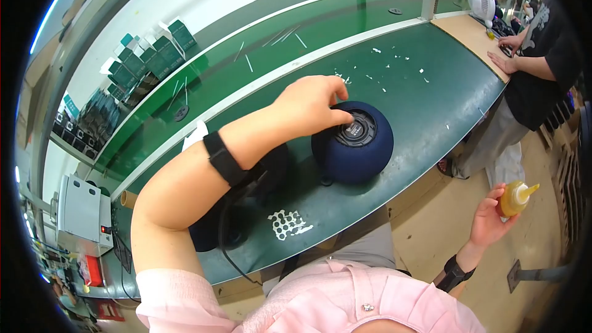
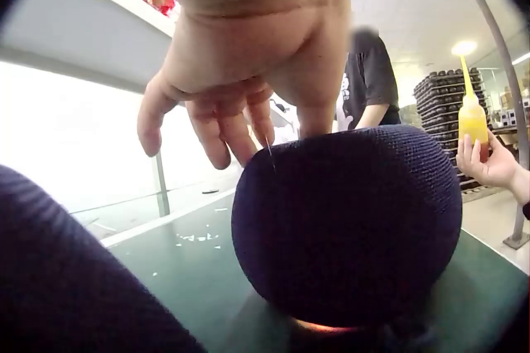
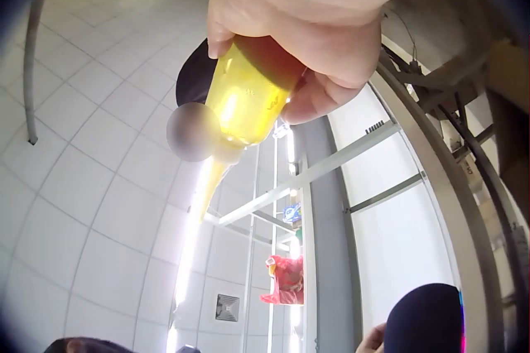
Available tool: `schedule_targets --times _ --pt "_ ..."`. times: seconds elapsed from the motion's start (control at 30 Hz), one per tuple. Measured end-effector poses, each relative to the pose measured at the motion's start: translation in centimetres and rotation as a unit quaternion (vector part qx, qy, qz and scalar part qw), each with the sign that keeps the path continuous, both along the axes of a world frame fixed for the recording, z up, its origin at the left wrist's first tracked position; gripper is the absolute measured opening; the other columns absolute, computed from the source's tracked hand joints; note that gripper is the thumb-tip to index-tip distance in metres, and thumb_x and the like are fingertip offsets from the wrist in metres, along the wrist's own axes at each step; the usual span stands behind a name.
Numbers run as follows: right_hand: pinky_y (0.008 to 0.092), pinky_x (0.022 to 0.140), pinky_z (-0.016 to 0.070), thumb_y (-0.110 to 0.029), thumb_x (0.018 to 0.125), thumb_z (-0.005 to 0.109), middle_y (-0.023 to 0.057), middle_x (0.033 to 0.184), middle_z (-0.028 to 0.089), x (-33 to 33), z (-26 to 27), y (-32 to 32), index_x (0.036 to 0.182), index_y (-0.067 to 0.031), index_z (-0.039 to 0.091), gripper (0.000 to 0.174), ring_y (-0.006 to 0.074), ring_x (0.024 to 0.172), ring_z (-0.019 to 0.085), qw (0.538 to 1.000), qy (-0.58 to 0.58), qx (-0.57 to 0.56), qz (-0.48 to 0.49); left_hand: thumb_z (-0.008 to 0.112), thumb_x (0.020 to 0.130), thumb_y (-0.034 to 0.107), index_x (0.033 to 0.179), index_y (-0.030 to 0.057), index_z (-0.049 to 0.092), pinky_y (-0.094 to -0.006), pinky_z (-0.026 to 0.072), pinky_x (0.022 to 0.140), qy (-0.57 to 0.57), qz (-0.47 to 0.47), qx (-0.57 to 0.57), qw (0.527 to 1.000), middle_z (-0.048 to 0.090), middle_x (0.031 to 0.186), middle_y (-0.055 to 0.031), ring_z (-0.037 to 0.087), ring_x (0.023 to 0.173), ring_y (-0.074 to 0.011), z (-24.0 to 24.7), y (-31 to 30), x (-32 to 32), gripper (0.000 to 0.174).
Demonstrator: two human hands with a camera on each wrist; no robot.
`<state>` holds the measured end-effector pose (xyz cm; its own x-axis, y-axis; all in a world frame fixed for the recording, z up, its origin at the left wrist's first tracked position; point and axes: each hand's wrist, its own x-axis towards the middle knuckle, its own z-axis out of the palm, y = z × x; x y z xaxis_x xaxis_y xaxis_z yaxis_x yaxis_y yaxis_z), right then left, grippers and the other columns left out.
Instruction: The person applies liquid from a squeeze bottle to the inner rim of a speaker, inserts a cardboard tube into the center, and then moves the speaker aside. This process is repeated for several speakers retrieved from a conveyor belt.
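Note:
A round navy fabric-covered speaker (image 1: 354, 154) sits on the green table, its recessed round end facing up. My left hand (image 1: 311, 105) is over its far-left side, thumb at the recess and the other fingers hanging loosely at the edge. From the left wrist, this hand (image 2: 248, 63) hangs above the speaker (image 2: 348, 220), under which an orange glow shows. Off to the right, away from the table, my right hand (image 1: 487, 219) grips a yellow squeeze bottle (image 1: 512, 198) with a pointed nozzle. The right wrist view shows fingers wrapped round that bottle (image 3: 248, 92).
Another dark rounded body (image 1: 271, 169) stands under my left forearm. A white perforated sheet (image 1: 285, 225) lies near the front edge, and white scraps (image 1: 370, 76) lie farther back. Green boxes (image 1: 148, 55) line the back left. Another person (image 1: 536, 74) stands at the far right end.

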<state>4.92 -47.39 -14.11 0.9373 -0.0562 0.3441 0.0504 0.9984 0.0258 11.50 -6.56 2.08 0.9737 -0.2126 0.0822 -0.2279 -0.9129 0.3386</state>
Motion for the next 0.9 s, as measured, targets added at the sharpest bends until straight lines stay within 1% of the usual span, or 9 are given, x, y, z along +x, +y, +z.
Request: schedule_targets --times 0.03,0.07,0.2,0.37,0.6,0.67,0.7,0.77,0.9 --pt "0.0400 0.085 0.0422 -0.017 0.079 0.063 0.0185 0.127 0.038 -0.1 0.2 0.0 0.129 -0.0003 0.033 0.060 0.0311 0.111 0.046 1.000 -0.006 -0.003 -0.001 0.073 0.069 0.026 0.097 0.0035 0.060 -0.0325 0.0475 0.071 0.044 0.003 -0.039 0.998 0.064 0.085 -0.0107 0.061 0.082 -0.0218 0.3 0.5 -0.1 0.038" --pt "0.0400 0.085 0.0423 -0.017 0.080 0.063 0.0190 0.128 0.037 -0.2 0.4 0.0 0.129 -0.0003 0.033 0.060 0.0313 0.111 0.046 1.000 -0.011 -0.006 -0.001 0.073 0.070 0.026 0.095 0.0023 0.061 -0.0319 0.0481 0.069 0.031 -0.003 -0.023 0.999 0.064 0.080 -0.0099 0.062 0.075 -0.0209 0.1 1.1 -0.1 0.037" --pt "0.0401 0.085 0.0423 -0.017 0.080 0.062 0.0197 0.128 0.037 -0.1 1.2 0.3 0.129 -0.0001 0.033 0.060 0.0316 0.111 0.046 1.000 -0.023 -0.002 -0.002 0.070 0.070 0.021 0.096 0.0018 0.061 -0.0318 0.0484 0.066 0.031 -0.010 -0.054 0.998 0.065 0.077 -0.0101 0.062 0.071 -0.0210 -0.1 1.3 -0.2 0.033" --pt "0.0407 0.085 0.0421 -0.019 0.080 0.062 0.0202 0.128 0.037 0.2 3.0 1.6 0.129 0.0003 0.033 0.060 0.0323 0.111 0.047 0.999 -0.039 -0.015 0.031 0.062 0.065 0.012 0.092 0.0022 0.065 -0.0320 0.0502 0.067 0.002 -0.025 0.023 0.999 0.067 0.078 -0.0123 0.064 0.071 -0.0232 0.1 0.7 0.1 0.029" --pt "0.0413 0.086 0.0415 -0.023 0.082 0.060 0.0210 0.130 0.035 0.2 4.9 2.8 0.131 -0.0008 0.030 0.062 0.0335 0.113 0.045 0.997 -0.046 -0.060 -0.002 0.061 0.064 0.011 0.087 0.0016 0.067 -0.0326 0.0508 0.067 -0.034 -0.066 0.056 0.996 0.066 0.075 -0.0130 0.064 0.070 -0.0253 -0.1 1.1 -0.2 0.025" --pt "0.0419 0.087 0.0411 -0.024 0.083 0.060 0.0192 0.132 0.036 0.3 5.9 3.7 0.132 -0.0027 0.032 0.061 0.0346 0.115 0.043 0.995 -0.047 -0.086 -0.012 0.059 0.063 0.007 0.086 0.0011 0.067 -0.0323 0.0511 0.066 -0.105 -0.093 0.102 0.985 0.065 0.074 -0.0145 0.064 0.069 -0.0260 -0.4 1.0 -0.5 0.024" --pt "0.0419 0.087 0.0411 -0.024 0.083 0.060 0.0192 0.132 0.036 0.4 6.2 3.9 0.132 -0.0027 0.032 0.061 0.0346 0.115 0.043 0.995 -0.047 -0.086 -0.012 0.059 0.063 0.007 0.086 0.0011 0.067 -0.0323 0.0511 0.066 -0.105 -0.094 0.102 0.985 0.065 0.074 -0.0145 0.064 0.069 -0.0260 -0.5 1.1 -0.6 0.024" --pt "0.0436 0.090 0.0403 -0.027 0.083 0.059 0.0164 0.135 0.036 0.8 6.7 4.4 0.132 -0.0047 0.035 0.058 0.0337 0.119 0.040 0.988 -0.062 -0.135 -0.034 0.057 0.064 0.004 0.085 0.0008 0.067 -0.0312 0.0506 0.063 -0.093 -0.093 0.030 0.991 0.065 0.071 -0.0147 0.064 0.066 -0.0258 -0.4 1.4 -1.0 0.024" --pt "0.0459 0.094 0.0390 -0.028 0.086 0.056 0.0138 0.134 0.039 0.9 8.3 7.5 0.131 -0.0050 0.037 0.054 0.0312 0.121 0.040 0.978 -0.066 -0.186 -0.067 0.056 0.064 0.002 0.087 0.0008 0.065 -0.0296 0.0491 0.061 -0.048 -0.063 -0.005 0.997 0.064 0.068 -0.0129 0.062 0.062 -0.0229 0.3 1.7 -2.0 0.025"
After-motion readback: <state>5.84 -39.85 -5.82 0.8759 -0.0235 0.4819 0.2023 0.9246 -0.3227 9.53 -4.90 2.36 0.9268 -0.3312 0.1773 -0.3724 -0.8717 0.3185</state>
